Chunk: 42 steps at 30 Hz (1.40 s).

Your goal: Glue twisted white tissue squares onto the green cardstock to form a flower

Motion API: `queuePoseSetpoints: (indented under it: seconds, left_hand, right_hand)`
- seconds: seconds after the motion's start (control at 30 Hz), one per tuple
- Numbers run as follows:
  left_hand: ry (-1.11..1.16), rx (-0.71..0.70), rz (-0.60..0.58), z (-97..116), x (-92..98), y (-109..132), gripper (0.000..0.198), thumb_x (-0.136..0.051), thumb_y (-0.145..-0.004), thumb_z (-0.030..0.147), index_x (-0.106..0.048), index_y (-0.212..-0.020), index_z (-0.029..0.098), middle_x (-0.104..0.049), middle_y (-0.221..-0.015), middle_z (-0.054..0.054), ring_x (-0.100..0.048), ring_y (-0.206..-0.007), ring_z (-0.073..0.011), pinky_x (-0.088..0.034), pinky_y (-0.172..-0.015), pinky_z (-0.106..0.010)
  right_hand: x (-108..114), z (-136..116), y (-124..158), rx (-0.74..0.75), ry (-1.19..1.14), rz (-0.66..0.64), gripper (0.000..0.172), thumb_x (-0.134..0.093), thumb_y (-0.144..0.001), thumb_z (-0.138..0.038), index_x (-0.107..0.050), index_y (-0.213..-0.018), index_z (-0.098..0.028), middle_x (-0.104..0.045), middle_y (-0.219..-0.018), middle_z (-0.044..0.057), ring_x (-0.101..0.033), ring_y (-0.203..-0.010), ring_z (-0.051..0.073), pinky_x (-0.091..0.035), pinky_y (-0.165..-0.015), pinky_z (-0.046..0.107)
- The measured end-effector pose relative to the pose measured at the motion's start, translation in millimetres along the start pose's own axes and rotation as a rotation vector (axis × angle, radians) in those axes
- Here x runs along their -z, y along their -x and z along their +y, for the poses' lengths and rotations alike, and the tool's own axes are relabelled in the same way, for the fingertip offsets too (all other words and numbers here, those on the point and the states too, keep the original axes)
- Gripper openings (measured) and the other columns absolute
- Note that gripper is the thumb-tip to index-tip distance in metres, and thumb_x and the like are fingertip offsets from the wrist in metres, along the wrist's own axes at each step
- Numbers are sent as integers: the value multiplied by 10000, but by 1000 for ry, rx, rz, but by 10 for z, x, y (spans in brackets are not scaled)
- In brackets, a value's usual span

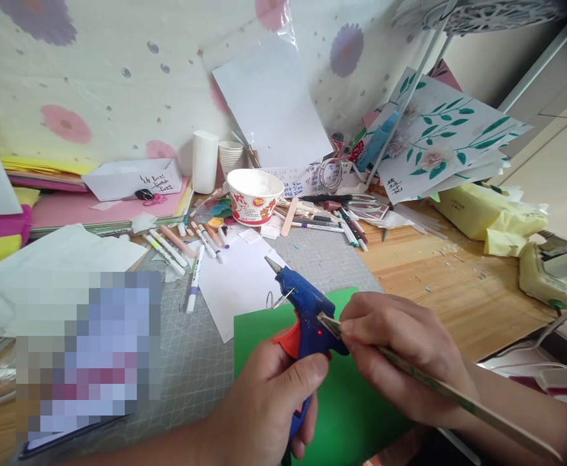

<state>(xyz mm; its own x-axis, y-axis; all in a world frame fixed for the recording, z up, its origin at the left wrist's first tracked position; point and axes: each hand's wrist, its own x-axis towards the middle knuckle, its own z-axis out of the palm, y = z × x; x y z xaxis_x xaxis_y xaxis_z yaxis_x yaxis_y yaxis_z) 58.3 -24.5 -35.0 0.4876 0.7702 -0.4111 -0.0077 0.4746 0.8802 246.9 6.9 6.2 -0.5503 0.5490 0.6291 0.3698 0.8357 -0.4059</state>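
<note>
My left hand [283,382] is wrapped around the handle of a blue hot glue gun [307,298], thumb across its side. The gun has a red-orange trigger, a metal nozzle pointing up and left, a wire stand and a small lit red light. In my right hand [395,343], a long thin pale stick [463,404] with green markings is pinched between thumb and fingers. Its narrow end meets or overlaps the gun's side; I cannot tell whether it touches. Under both hands lies a green sheet [259,336].
A white sheet [235,278] lies on the grey cutting mat [191,362]. Behind are a red-patterned paper bowl [257,200], scattered markers [196,278] and paper cups [206,162]. A blurred-out phone-like shape [99,349] is at left. Yellow packages [487,213] stand at right.
</note>
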Motion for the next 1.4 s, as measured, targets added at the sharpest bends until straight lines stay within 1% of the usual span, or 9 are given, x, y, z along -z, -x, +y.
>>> queuePoseSetpoints:
  seconds: [0.07,0.2,0.3,0.5,0.63,0.9,1.07,1.2,1.4]
  left_hand:
    - [7,-2,-9,6,4,-1,449,-583,-819,642,-516,-801,198,-477,-415,64,-380,-331,-54,-282,-345,-128]
    - [11,-11,17,21,16,5,454,-574,-825,648,-504,-780,201,-475,-424,64,-368,-330,-49,-268,-343,-127]
    - [6,-18,11,30,15,3,441,-576,-830,635,-504,-788,202,-478,-423,64,-375,-334,-52,-273,-348,-128]
    - [-1,-15,-3,32,0,3,425,-570,-837,608,-494,-741,202,-455,-404,69,-365,-330,-50,-282,-346,-128]
    - [21,-36,-13,20,6,-9,423,-568,-848,610,-511,-776,198,-464,-412,69,-362,-332,-51,-288,-353,-132]
    - [4,-26,4,8,8,22,480,-585,-828,673,-523,-801,198,-485,-429,61,-373,-337,-63,-275,-356,-152]
    - [23,-36,44,18,-21,22,475,-594,-832,666,-528,-812,195,-476,-427,65,-356,-343,-64,-265,-366,-157]
    - [8,-26,18,15,-21,9,492,-600,-819,676,-509,-756,196,-473,-423,58,-365,-343,-58,-262,-363,-150]
    - [7,-28,16,-18,19,18,468,-584,-843,652,-516,-781,194,-472,-424,64,-368,-344,-55,-272,-364,-139]
  right_hand:
    - [-2,-1,-5,33,-9,-6,227,-517,-837,4,-522,-894,-216,-644,-727,25,-593,-605,131,-464,-543,230]
    - [-5,-9,3,5,-1,1,242,-516,-836,22,-519,-889,-214,-645,-724,20,-601,-604,124,-468,-553,221]
    - [-7,-14,14,27,-13,-11,230,-518,-838,11,-517,-892,-212,-646,-730,22,-585,-608,121,-455,-554,219]
    - [-1,-3,23,7,1,-20,233,-512,-849,7,-499,-888,-222,-642,-720,17,-591,-598,123,-452,-556,222]
    - [2,-14,8,-7,43,-27,230,-524,-851,1,-495,-884,-225,-649,-717,18,-601,-603,127,-453,-559,223]
    - [1,-28,-19,4,42,-16,217,-521,-851,-7,-508,-884,-221,-653,-717,21,-605,-608,133,-464,-563,224]
    - [30,-44,-17,11,39,-43,236,-523,-843,2,-496,-891,-228,-653,-727,29,-601,-603,140,-454,-554,233]
    - [36,-46,-19,16,19,-61,237,-506,-844,-3,-486,-897,-232,-652,-731,32,-599,-601,145,-446,-558,241]
    - [37,-42,-19,15,10,-58,231,-507,-840,-6,-483,-886,-231,-651,-734,35,-604,-605,148,-446,-553,244]
